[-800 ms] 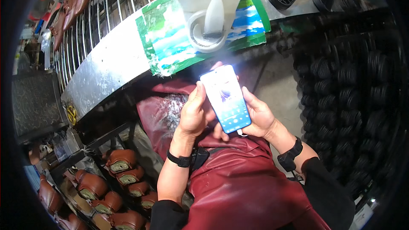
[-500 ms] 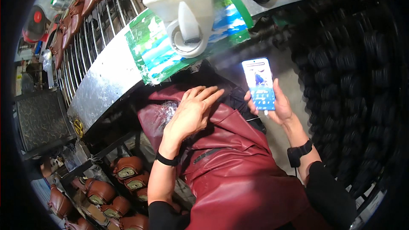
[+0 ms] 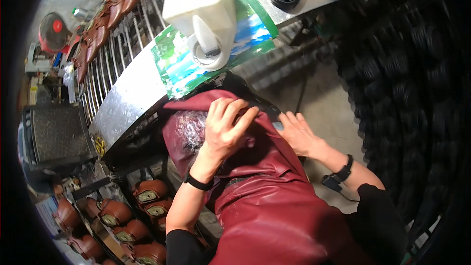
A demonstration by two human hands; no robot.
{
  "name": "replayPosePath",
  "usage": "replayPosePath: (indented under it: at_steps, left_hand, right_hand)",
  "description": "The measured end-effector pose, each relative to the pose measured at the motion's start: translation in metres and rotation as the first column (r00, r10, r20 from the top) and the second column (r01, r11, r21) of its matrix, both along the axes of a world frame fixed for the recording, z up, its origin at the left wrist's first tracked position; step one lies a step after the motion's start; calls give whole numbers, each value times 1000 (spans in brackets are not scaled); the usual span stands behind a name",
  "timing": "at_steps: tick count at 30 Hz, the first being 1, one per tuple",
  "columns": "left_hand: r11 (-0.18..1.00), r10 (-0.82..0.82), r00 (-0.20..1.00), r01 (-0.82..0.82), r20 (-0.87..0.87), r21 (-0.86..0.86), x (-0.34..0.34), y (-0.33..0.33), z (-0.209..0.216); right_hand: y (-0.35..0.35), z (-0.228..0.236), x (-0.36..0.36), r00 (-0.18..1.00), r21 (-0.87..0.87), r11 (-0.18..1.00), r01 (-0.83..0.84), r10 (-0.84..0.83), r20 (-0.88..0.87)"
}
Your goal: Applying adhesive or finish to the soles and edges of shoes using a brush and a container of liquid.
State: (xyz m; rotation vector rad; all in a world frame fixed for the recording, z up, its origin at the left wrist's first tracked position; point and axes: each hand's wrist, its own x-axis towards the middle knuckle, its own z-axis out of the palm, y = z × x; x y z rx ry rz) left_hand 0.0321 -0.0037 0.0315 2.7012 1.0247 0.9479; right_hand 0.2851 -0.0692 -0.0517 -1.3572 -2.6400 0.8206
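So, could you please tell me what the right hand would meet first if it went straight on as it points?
The right hand would probably meet the dark material beside the red apron first, though depth there is unclear.

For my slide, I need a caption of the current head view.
Left hand and right hand at a dark red apron, with a white container beyond.

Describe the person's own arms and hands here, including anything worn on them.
The left hand and right hand are gloveless. On the left is a black wristband; on the right, a black strap with a small dark boxy device and a thin dark cable. Black sleeves end around the elbows.
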Motion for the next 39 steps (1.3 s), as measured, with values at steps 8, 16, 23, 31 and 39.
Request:
replayPosePath:
  at_steps: [8, 16, 23, 31, 39]
  left_hand:
    - [990, 140, 977, -134, 160, -49, -23, -27, 24]
    - [483, 819, 282, -809, 501, -335, -172, -102, 2]
    - [35, 676, -351, -863, 649, -503, -306, -150, -13]
    - [-454, 754, -439, -886, 489, -95, -341, -127, 52]
    - [-330, 244, -328, -913, 912, -240, -409, -57, 81]
  right_hand:
    - [26, -85, -61, 772, -430, 895, 122, -358, -526]
    - [39, -37, -43, 700, -663, 722, 195, -576, -422]
    - [25, 2, -34, 285, -981, 183, 61, -945, -159]
    - [49, 41, -28, 99, -972, -209, 104, -971, 219]
    - [32, 22, 3, 591, 151, 605, 782, -796, 128]
